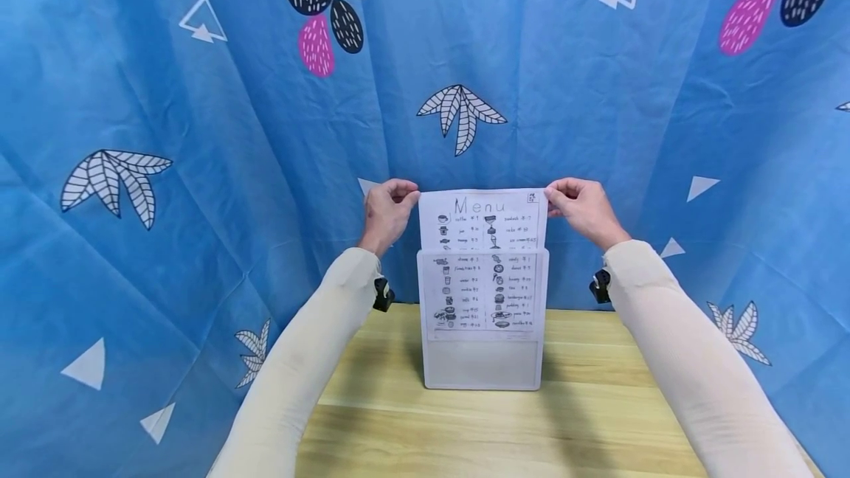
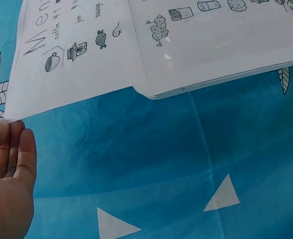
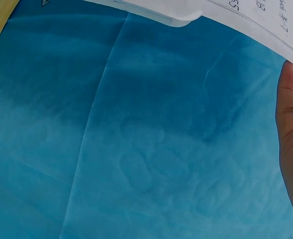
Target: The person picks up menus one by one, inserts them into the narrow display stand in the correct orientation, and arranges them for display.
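A white menu sheet (image 1: pixel 473 221) with drawings and handwritten prices stands partly inside a clear upright sign holder (image 1: pixel 481 367). Its top part, with the heading "Menu", sticks out above the holder's upper edge, and its lower edge lies above the holder's bottom. My left hand (image 1: pixel 387 214) pinches the sheet's top left corner between thumb and fingers. At the top right corner my right hand (image 1: pixel 586 209) pinches the paper in the same way. In the left wrist view the sheet's corner is between the thumb and fingertips (image 2: pixel 18 127).
The holder stands upright on a light wooden table (image 1: pixel 372 419). Behind and on both sides hangs a blue patterned cloth (image 1: pixel 319 139), close behind the holder. A dark wrist device (image 1: pixel 383 294) sits on the left sleeve, another (image 1: pixel 600 286) on the right.
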Demonstrator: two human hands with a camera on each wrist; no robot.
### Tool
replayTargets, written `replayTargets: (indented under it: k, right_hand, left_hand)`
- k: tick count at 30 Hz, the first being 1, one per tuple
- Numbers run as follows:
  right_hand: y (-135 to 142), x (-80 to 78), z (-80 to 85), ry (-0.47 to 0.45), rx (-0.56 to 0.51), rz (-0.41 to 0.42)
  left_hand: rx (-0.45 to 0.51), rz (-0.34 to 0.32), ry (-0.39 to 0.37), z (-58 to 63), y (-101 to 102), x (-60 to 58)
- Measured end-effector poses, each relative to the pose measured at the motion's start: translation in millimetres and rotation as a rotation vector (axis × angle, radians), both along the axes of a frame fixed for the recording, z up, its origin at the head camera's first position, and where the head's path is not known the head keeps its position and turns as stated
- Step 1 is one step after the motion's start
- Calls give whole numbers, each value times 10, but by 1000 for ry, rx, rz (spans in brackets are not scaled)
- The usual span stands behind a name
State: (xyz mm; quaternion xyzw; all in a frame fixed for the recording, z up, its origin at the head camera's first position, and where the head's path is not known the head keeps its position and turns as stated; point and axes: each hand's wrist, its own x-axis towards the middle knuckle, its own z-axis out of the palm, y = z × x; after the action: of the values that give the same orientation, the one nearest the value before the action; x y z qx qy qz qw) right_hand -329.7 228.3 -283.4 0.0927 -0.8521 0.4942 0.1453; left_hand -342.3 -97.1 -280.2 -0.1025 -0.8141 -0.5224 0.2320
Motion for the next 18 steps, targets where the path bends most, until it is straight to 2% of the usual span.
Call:
replayTargets:
  k: [18]
  right_hand:
    - [21, 6, -30, 5, 0, 12]
  left_hand:
    - [-10, 2, -12, -30, 1, -10]
